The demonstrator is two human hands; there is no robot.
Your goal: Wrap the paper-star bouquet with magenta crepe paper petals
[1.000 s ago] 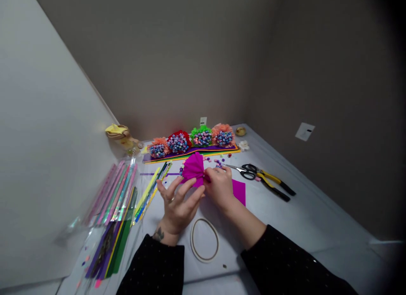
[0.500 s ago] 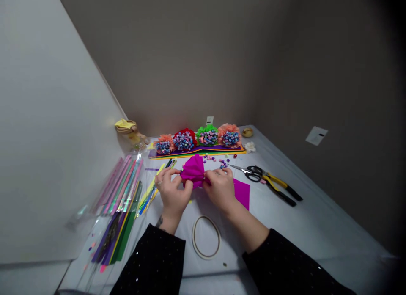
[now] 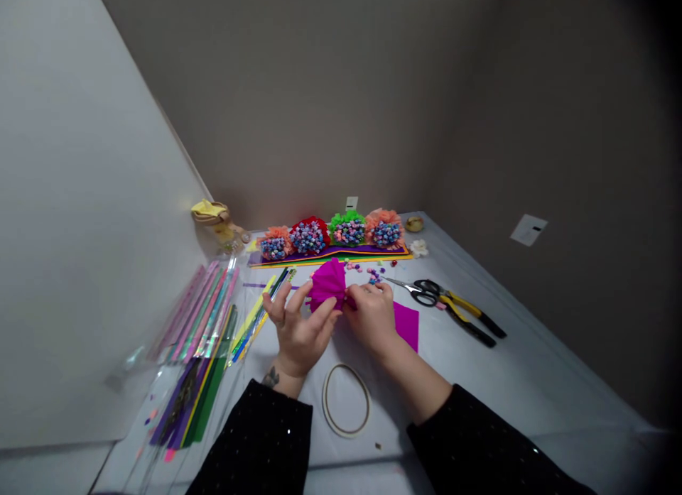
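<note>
Above the middle of a pale covered table (image 3: 495,388), a pleated magenta crepe-paper fan (image 3: 329,284) is being held up, its folds spreading at the top and being bunched narrower toward the bottom. Its right edge is being pinched closed by the right hand (image 3: 371,319), whose fingers are curled over the paper. The left hand (image 3: 299,332) is being kept open, with its fingers spread and their tips set against the fan's left side.

Just right of the hands, a flat magenta paper sheet (image 3: 407,326) is being partly covered by the right wrist's shadow and the fan. Small colored beads (image 3: 371,274) are lying scattered beyond the fan, and black-handled scissors (image 3: 426,292) are resting beside them, near yellow-and-black pliers (image 3: 469,314). A thin wooden hoop (image 3: 346,400) is lying flat between the forearms. Four beaded paper pompoms (image 3: 330,234) are being displayed in a row on stacked colored sheets (image 3: 327,253) at the far edge, while plastic-sleeved paper strips (image 3: 197,317) are lying to the left.
</note>
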